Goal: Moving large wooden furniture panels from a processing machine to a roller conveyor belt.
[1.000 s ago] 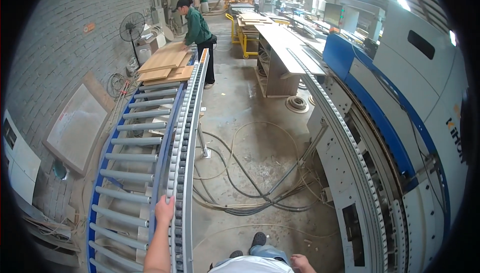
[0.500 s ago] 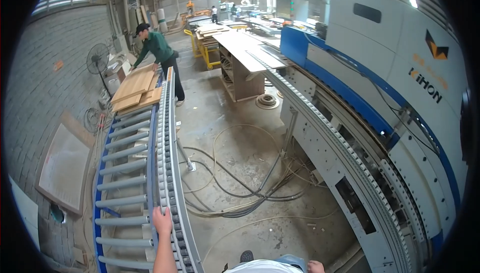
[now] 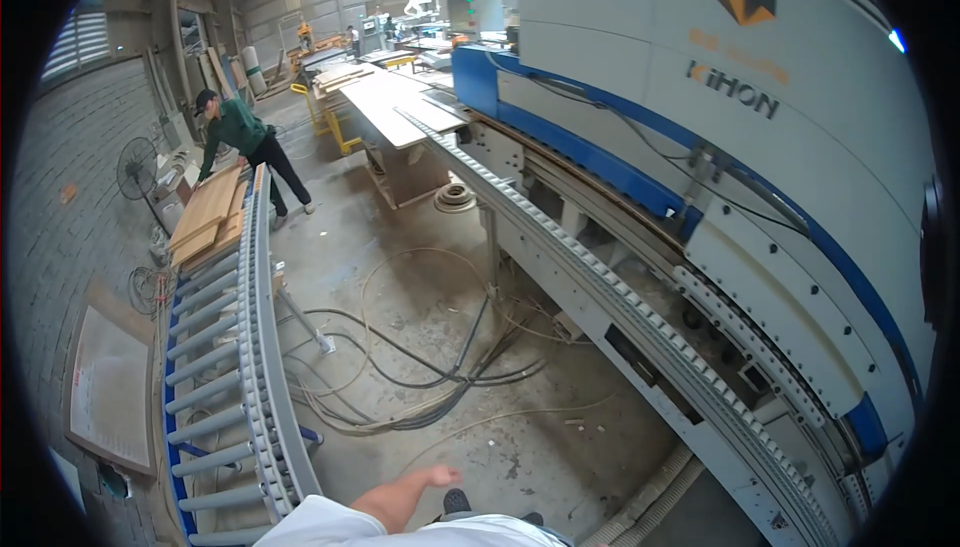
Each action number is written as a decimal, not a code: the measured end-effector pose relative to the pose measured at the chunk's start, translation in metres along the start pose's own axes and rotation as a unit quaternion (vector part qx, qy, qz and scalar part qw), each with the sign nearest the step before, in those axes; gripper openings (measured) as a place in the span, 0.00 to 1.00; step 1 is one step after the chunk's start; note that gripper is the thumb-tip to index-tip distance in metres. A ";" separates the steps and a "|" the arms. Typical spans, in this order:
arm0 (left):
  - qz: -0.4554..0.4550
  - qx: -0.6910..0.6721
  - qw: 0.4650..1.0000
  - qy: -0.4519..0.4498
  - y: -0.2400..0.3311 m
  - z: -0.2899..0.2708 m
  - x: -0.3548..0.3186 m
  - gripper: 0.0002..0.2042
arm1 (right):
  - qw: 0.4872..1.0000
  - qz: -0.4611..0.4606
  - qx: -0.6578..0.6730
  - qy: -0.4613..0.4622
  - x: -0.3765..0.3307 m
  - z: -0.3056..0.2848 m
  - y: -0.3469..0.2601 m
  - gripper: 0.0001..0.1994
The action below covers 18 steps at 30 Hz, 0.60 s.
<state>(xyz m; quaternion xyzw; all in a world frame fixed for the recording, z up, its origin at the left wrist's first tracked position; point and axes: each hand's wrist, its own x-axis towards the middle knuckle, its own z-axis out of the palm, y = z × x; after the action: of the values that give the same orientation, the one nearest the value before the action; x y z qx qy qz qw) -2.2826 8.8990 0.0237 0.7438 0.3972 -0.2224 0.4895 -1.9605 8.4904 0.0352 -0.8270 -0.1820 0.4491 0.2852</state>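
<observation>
My left hand [image 3: 438, 475] hangs in the air in front of my body, right of the near end of the roller conveyor [image 3: 258, 387]. It looks loosely open and holds nothing. Its forearm comes out of a white sleeve at the lower edge. My right hand does not show. At the far end of the conveyor lie several flat wooden boards [image 3: 208, 209], stacked unevenly. A co-worker [image 3: 240, 137] in a green top and dark cap leans over them with an arm reaching toward the boards.
A large grey and blue machine [image 3: 640, 57] with a long roller rail [image 3: 600, 262] fills the right side. Black cables [image 3: 440, 382] and hoses lie across the floor between rail and conveyor. Beyond stand a white-topped table [image 3: 385, 107], a yellow cart [image 3: 345, 137] and a standing fan [image 3: 138, 169].
My left hand has left the conveyor's side rail and swung right, in front of my body. My view has turned right. My right hand has dropped out of view.
</observation>
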 end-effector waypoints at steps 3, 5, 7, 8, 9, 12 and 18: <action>-0.063 -0.009 0.997 -0.033 0.030 0.044 -0.006 0.28 | 0.952 0.135 0.256 0.101 -0.010 -0.024 0.013 0.17; -0.070 -0.022 0.997 -0.033 0.043 0.049 -0.005 0.28 | 0.962 0.103 0.224 0.118 -0.022 -0.036 0.038 0.20; -0.065 0.009 0.997 -0.030 0.052 0.036 0.004 0.27 | 0.960 0.146 0.188 0.148 -0.049 -0.041 0.038 0.20; -0.050 0.030 0.998 -0.020 0.056 0.027 0.010 0.26 | 0.959 0.182 0.138 0.169 -0.068 -0.044 0.038 0.20; -0.032 0.058 0.998 -0.015 0.057 0.018 0.017 0.25 | 0.950 0.204 0.158 0.178 -0.052 -0.050 0.079 0.20; -0.023 0.044 0.999 -0.005 0.071 -0.007 0.041 0.23 | 0.915 0.010 -0.381 0.129 -0.046 -0.012 0.219 0.05; -0.085 -0.113 0.990 -0.003 0.128 -0.035 0.106 0.17 | 0.893 0.255 0.262 0.261 -0.094 -0.006 0.073 0.20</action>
<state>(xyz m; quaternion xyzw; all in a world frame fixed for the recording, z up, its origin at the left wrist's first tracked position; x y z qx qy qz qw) -2.1187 8.9436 0.0326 0.6466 0.4802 -0.2193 0.5507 -2.0015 8.3803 0.0516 -0.8275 0.2401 0.3060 0.4050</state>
